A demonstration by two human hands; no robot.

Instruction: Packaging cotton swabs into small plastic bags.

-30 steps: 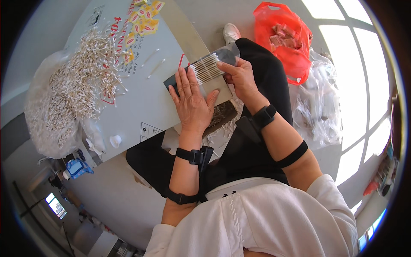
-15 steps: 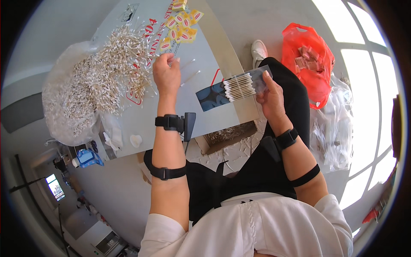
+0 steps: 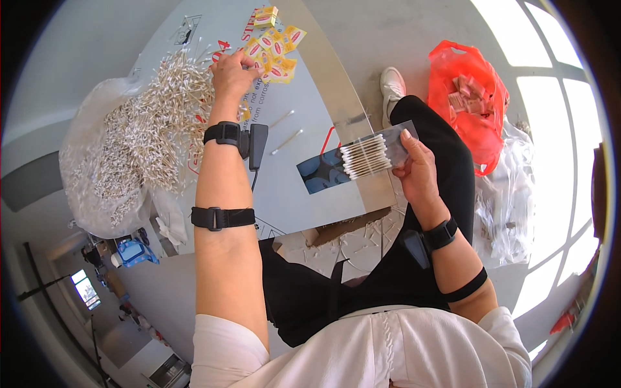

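My right hand [image 3: 420, 169] grips the near right end of a dark, glossy, see-through plastic strip [image 3: 319, 173], thumb on top. A row of cotton swabs [image 3: 365, 157] lies side by side across the strip; whether they are inside or on it I cannot tell. My left hand [image 3: 233, 76] is at the left edge of several loose yellow-and-white paper cards [image 3: 281, 67], its thumb and forefinger apart. Just left of that hand spreads a big heap of loose cotton swabs [image 3: 152, 123]. Two single swabs, one of them the nearer swab [image 3: 287, 141], lie between my hands.
The heap spills from a clear plastic bag [image 3: 77, 194] on the metal-topped table [image 3: 284, 207]. A small yellow stack [image 3: 265, 17] stands beyond the cards. On the floor at right are a red bag [image 3: 482, 145] with pinkish packs and clear plastic bags [image 3: 501, 213]. A cardboard box [image 3: 349, 227] sits below the table edge.
My left hand has moved left and farther away, up to the yellow cards, and its fingers have spread. My right hand still holds the strip with the swabs, slightly lower in view.
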